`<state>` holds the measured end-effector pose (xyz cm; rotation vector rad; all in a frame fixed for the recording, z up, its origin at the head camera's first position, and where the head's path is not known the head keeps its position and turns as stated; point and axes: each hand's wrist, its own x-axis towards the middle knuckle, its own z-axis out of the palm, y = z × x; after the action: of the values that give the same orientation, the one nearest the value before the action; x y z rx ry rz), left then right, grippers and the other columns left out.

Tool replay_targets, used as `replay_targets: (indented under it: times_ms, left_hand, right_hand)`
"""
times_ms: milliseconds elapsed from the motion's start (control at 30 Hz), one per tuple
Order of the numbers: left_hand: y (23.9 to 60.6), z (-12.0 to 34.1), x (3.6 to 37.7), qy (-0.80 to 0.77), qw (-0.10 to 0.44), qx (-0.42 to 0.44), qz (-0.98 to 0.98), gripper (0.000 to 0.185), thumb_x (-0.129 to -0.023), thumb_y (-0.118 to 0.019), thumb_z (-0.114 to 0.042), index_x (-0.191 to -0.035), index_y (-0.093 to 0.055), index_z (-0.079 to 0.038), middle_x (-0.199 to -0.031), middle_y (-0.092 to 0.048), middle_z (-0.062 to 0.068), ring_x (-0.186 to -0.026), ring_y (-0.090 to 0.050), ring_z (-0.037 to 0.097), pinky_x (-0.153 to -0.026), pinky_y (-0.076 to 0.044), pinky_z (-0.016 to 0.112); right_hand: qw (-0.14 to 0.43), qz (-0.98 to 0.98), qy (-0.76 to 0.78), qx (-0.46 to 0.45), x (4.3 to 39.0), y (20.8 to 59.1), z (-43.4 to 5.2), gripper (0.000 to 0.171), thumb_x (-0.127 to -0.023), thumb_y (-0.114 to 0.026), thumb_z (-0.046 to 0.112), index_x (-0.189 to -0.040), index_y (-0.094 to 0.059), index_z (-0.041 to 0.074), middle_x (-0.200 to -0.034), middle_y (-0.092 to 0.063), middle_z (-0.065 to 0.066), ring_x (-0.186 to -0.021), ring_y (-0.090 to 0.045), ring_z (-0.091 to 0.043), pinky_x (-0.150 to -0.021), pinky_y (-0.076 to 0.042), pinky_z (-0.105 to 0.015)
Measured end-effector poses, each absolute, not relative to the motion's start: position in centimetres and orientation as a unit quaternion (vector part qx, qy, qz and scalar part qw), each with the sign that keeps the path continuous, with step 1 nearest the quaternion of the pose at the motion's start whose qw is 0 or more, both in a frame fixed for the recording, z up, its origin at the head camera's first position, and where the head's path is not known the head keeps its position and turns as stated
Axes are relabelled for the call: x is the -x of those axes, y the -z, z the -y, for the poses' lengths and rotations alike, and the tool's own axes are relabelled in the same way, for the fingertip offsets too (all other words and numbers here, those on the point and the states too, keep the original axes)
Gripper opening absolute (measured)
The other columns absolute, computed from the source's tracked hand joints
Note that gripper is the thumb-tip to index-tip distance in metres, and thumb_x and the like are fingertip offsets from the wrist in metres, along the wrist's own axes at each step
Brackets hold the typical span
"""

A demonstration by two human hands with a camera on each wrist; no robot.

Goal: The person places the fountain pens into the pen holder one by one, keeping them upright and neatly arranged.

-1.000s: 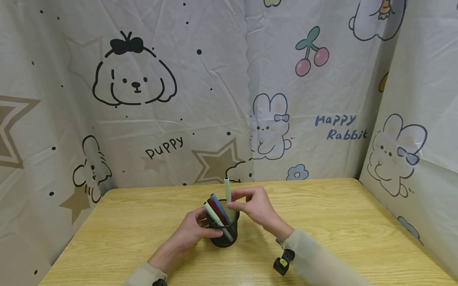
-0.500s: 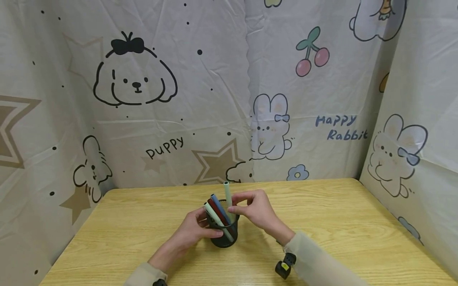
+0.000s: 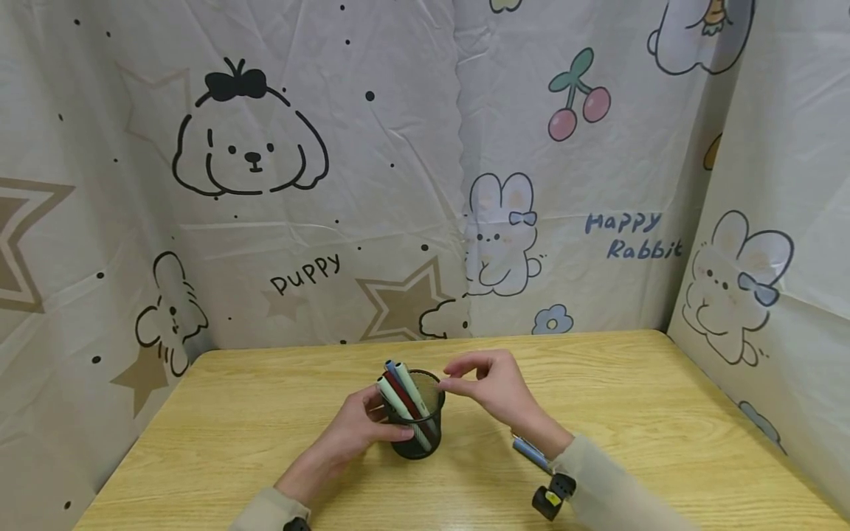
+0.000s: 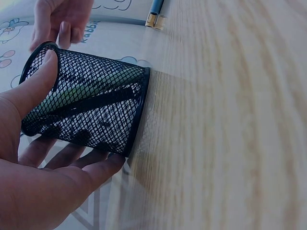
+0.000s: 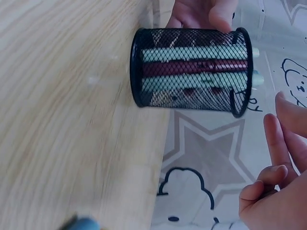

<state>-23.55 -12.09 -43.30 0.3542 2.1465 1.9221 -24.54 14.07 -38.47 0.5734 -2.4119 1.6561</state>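
Note:
A black mesh pen holder (image 3: 433, 431) stands on the wooden table, gripped by my left hand (image 3: 355, 431) with the thumb across its near side and the other fingers round the far side. Inside it lean two pale green pens (image 3: 412, 389), a dark red pen (image 3: 400, 385) and a blue pen (image 3: 389, 365), all tilted left. Beside the rim, on the right, is my right hand (image 3: 494, 385), thumb and forefinger slightly apart with nothing between them. In the right wrist view its other fingers (image 5: 252, 191) curl loosely. Mesh partly veils the pens' lower ends.
A blue pen (image 3: 530, 453) with a gold-coloured end lies on the table (image 3: 265, 398), partly under the right forearm. Patterned cloth (image 3: 398, 147) hangs behind the table and on both sides. A black wrist camera (image 3: 551, 498) sits at the right sleeve.
The upright pale green pen has been let go and now leans left among the others. My right hand has moved right, off the pen, uncovering the blue pen on the table. The left hand stays still.

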Motion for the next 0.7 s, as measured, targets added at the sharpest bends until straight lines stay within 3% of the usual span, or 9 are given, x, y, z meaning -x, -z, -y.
replay_targets:
  times_ms: [267, 700]
  left_hand:
    - [43.3, 12.1, 23.5, -0.655, 0.119, -0.118, -0.737, 0.067, -0.081, -0.092, -0.004, -0.141, -0.062, -0.003, -0.134, -0.064, 0.014, -0.133, -0.056, 0.044, -0.112, -0.045, 0.057]
    - [43.2, 12.2, 23.5, -0.658, 0.123, -0.124, -0.732, 0.067, -0.081, -0.091, -0.005, -0.141, -0.061, -0.001, -0.133, -0.064, 0.015, -0.132, -0.056, 0.044, -0.109, -0.049, 0.053]
  right_hand:
    - [0.045, 0.837, -0.519, -0.165, 23.1, 38.3, -17.8, 0.012, -0.088, -0.088, 0.020, -0.094, -0.083, 0.010, -0.088, -0.074, -0.001, -0.061, -0.043, -0.016, -0.059, -0.036, -0.026]
    - [0.016, 0.857, -0.495, -0.141, 21.3, 39.7, -22.9, 0.021, -0.089, -0.087, 0.020, -0.100, -0.081, 0.004, -0.086, -0.073, -0.003, -0.054, -0.035, -0.009, -0.052, -0.033, -0.026]
